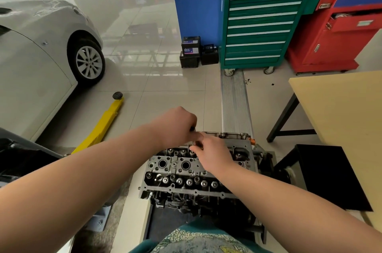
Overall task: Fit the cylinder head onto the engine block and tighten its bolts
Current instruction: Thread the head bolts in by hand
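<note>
Patterned fabric (198, 240) in teal and grey fills the bottom edge, closest to the lens, and both bare forearms reach forward from either side of it. Just past it the cylinder head (182, 172) sits on top of the engine block (198, 205), its valve springs and two round bores facing up; the assembly stands on the tiled floor (165, 87), on a dark stand. Over the far edge of the head the left hand (177, 126) is curled into a fist around a dark tool handle (192, 129), held upright. The right hand (210, 152) meets it from the other side, its fingers (199, 139) pinched together on the slim shaft below the handle; what the shaft's tip touches is hidden by the fingers. To the left a yellow lift arm (103, 124) lies on the floor beside a grey car (41, 50). Farther back stand a green tool cabinet (260, 25), a red cabinet (341, 33) and some batteries (191, 50). A pale tabletop (341, 116) juts in on the right.
</note>
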`<move>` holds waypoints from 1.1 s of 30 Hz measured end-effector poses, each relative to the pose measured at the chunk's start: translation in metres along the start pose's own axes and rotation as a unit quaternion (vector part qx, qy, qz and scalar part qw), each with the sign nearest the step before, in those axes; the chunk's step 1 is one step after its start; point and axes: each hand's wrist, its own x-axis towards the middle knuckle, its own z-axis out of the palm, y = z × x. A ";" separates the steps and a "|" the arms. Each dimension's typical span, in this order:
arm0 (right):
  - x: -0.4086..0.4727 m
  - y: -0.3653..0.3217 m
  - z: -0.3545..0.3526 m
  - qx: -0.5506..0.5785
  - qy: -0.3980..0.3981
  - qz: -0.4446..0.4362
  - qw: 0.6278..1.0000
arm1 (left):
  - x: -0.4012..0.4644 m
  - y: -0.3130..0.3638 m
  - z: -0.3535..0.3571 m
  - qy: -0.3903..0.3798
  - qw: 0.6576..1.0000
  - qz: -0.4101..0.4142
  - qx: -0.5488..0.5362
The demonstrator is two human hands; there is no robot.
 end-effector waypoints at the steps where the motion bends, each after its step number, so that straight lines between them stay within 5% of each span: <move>1: -0.001 -0.001 0.001 -0.004 0.011 -0.001 1.000 | 0.000 0.003 0.001 0.001 1.000 0.001 0.009; 8: 0.008 0.003 -0.025 0.009 -0.134 -0.025 0.991 | -0.007 -0.002 -0.003 -0.034 0.980 0.192 0.047; 12: 0.003 -0.001 -0.014 -0.010 -0.092 -0.020 0.995 | -0.006 0.001 -0.005 -0.014 0.990 0.137 -0.038; 17: 0.004 -0.009 -0.006 -0.047 -0.013 0.039 0.998 | 0.002 0.008 0.001 -0.022 0.999 -0.020 0.042; 25: 0.012 -0.004 -0.023 -0.058 -0.126 -0.017 0.990 | -0.002 -0.002 0.007 -0.022 0.986 0.167 0.022; 29: 0.004 -0.011 -0.011 -0.031 -0.012 0.003 0.999 | 0.001 0.002 0.003 0.020 0.997 0.035 -0.066; 33: 0.003 -0.017 -0.013 -0.038 0.024 0.012 0.999 | 0.010 0.006 0.005 0.000 0.998 -0.058 0.012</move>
